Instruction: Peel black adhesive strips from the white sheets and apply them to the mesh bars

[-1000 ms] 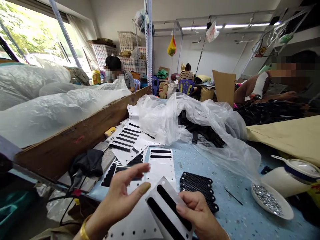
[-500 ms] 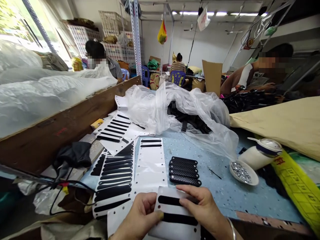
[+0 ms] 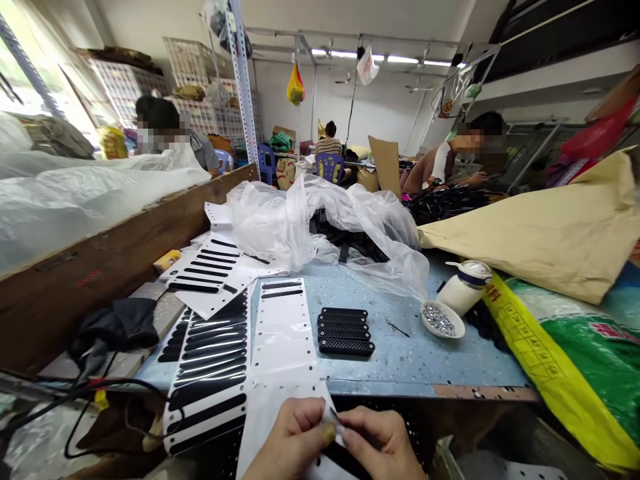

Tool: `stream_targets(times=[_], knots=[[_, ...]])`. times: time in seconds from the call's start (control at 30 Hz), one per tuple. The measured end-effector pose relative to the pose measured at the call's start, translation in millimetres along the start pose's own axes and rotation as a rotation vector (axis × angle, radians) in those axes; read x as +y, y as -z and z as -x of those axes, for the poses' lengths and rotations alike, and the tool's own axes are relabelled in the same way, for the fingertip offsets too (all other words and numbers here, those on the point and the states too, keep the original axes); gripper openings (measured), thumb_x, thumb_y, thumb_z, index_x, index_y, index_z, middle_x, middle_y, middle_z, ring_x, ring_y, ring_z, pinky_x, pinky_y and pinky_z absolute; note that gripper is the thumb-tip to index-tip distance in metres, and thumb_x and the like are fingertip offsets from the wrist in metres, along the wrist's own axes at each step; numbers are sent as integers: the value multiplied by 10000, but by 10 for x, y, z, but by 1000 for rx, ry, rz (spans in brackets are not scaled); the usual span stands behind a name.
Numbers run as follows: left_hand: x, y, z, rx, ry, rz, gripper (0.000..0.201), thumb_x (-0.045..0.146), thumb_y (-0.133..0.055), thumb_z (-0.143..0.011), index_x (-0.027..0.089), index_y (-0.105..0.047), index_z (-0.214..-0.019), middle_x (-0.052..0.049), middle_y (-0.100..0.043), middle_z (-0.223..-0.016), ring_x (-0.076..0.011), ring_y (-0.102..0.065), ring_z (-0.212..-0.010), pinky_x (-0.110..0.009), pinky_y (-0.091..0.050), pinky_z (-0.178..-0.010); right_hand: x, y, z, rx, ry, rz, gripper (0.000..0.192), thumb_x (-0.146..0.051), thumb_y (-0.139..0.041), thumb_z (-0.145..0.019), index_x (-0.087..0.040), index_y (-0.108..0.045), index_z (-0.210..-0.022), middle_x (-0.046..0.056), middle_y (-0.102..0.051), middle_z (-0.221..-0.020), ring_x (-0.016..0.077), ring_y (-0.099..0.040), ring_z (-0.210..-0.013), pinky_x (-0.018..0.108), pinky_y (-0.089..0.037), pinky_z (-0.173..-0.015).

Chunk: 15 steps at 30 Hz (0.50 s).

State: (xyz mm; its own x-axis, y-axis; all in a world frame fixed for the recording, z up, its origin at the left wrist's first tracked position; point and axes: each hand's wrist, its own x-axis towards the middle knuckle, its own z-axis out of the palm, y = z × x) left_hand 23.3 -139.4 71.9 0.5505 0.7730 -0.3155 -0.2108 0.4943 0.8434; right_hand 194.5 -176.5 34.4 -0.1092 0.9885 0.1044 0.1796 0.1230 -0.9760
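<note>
Both hands dropped to the frame bottom since 0.5 s ago; the white backing sheet [image 3: 327, 427] they hold is now mostly hidden. Left hand [image 3: 290, 443] and right hand [image 3: 383, 443] pinch its top edge between fingertips, below the worktop [image 3: 415, 360] edge. Looks like the peel step: next needs a clean fingernail lift of one black strip. Stacked black pads [image 3: 345, 330] sit untouched.

One head-worn camera looks forward and down, close over the hands [image 3: 333, 437], across the bench [image 3: 400, 353] beyond them.
</note>
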Motion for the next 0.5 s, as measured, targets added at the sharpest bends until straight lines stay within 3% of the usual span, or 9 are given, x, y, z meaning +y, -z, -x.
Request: stream_targets(times=[0.13,0.3,0.37,0.5], knots=[[-107,41,-8,-13,18,0,212,304,-718,-687,103,-662,-651,15,-508,-542,-95,-408,-509,-207,-272,-498,5,-40,22,53,-299,-340,344,-498,-737,-703,-181,-773,-830,36,-687,-714,177,-604,-670,249,-479,-627],[-137,135,-4,-28,17,72,186,282,-733,-663,100,-698,-681,-26,-603,-593,-110,-467,-530,-205,-312,-513,-35,-113,-76,6,-362,-455,388,-491,-705,-745,-132,-684,-599,-21,-510,-492,90,-408,-477,200,-324,-467],[-155,167,-14,-18,-10,125,186,281,-740,-652,100,-707,-676,-44,-632,-615,-132,-514,-571,-213,-351,-542,28,-129,-117,52,-377,-480,365,-486,-707,-751,-135,-697,-654,-6,-569,-521,102,-452,-476,207,-348,-468],[-317,269,-89,-50,-29,129,192,284,-754,-613,108,-682,-586,-23,-594,-532,-168,-569,-595,-256,-414,-627,179,-3,-236,252,-423,-585,332,-472,-764,-693,-153,-730,-780,65,-721,-690,201,-645,-610,286,-517,-589]])
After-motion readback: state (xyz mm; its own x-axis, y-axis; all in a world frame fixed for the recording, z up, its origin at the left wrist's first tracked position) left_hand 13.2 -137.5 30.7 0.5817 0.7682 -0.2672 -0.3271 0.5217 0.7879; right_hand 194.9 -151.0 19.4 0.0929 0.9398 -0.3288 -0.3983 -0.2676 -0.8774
